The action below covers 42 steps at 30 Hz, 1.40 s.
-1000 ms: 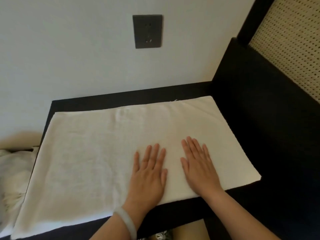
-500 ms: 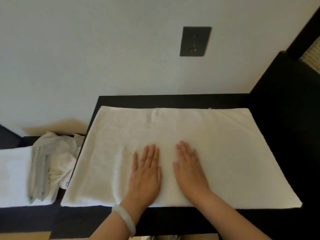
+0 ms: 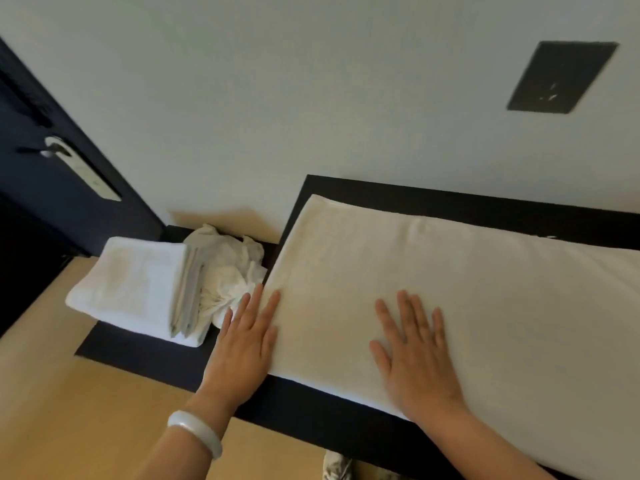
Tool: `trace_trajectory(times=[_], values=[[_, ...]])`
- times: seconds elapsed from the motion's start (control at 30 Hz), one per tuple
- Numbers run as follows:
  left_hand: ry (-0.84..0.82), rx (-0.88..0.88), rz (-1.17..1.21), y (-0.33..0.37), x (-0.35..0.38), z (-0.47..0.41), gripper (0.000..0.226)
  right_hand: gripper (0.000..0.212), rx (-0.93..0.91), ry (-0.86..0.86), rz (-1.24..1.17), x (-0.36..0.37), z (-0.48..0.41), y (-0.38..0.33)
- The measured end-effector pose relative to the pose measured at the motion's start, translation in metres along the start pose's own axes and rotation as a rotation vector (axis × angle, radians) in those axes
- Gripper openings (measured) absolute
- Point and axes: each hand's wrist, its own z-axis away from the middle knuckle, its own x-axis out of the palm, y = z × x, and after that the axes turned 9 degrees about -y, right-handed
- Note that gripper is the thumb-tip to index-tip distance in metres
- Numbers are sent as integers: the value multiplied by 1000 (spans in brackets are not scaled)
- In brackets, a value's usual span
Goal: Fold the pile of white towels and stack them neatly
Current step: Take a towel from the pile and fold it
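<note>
A white towel [image 3: 450, 289] lies flat and folded over on the dark table [image 3: 381, 192]. My right hand [image 3: 415, 355] presses flat on the towel's near part, fingers straight and spread. My left hand [image 3: 246, 337] lies flat at the towel's left edge, fingertips on the cloth, palm partly over the dark surface. To the left, on a lower dark shelf [image 3: 138, 355], sits a stack of folded white towels [image 3: 138, 289]. A crumpled pile of white towels [image 3: 232, 268] lies between the stack and the table.
A white wall rises behind the table, with a dark socket plate [image 3: 561, 77] at the upper right. A dark door with a metal handle [image 3: 55, 150] stands at far left. Wooden floor [image 3: 86, 410] shows below the shelf.
My left hand has slid left across the towel to its left edge, and the right hand followed a little. The view has swung left, bringing the folded stack and door into sight.
</note>
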Motion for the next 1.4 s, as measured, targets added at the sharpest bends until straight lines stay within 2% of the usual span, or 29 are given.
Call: trace_trajectory(times=[0.1,0.13,0.2,0.27,0.3,0.43,0.53,0.57,0.63,0.7,0.77,0.87,1.0,1.13,1.23,1.4], values=[[71,-179,-24,16,-7,-10,58,69,6,-17,-4,1,-2,-1],[138,-145,-51,34,-9,-17,58,69,10,-18,-12,2,-2,-2],[204,68,-104,77,-3,-31,56,69,16,-20,-29,3,-3,-2],[119,244,-196,103,13,-43,57,70,12,1,-37,4,-3,-1],[68,252,-223,103,18,-49,60,70,9,7,-38,3,-3,-1],[73,65,-155,75,14,-63,68,65,-9,46,-67,1,-3,5],[117,-31,-143,84,7,-80,71,63,6,83,-84,2,-5,24],[148,10,-162,100,8,-84,69,63,21,88,-87,2,-7,32],[181,262,-202,149,21,-90,60,63,36,84,-90,2,-8,45],[117,482,-230,199,38,-91,55,64,0,67,-57,2,-8,56],[73,542,-205,229,47,-93,54,66,-12,57,-41,2,-5,71],[83,536,-213,233,56,-102,58,60,150,55,-111,3,8,119],[125,525,-237,230,61,-107,59,71,420,33,-187,-5,54,206],[172,531,-234,230,64,-110,59,64,655,-40,-235,-16,87,260],[176,540,-241,227,65,-111,62,62,749,-62,-381,-25,97,281],[193,553,-232,232,66,-111,67,50,842,38,-665,-54,114,305]])
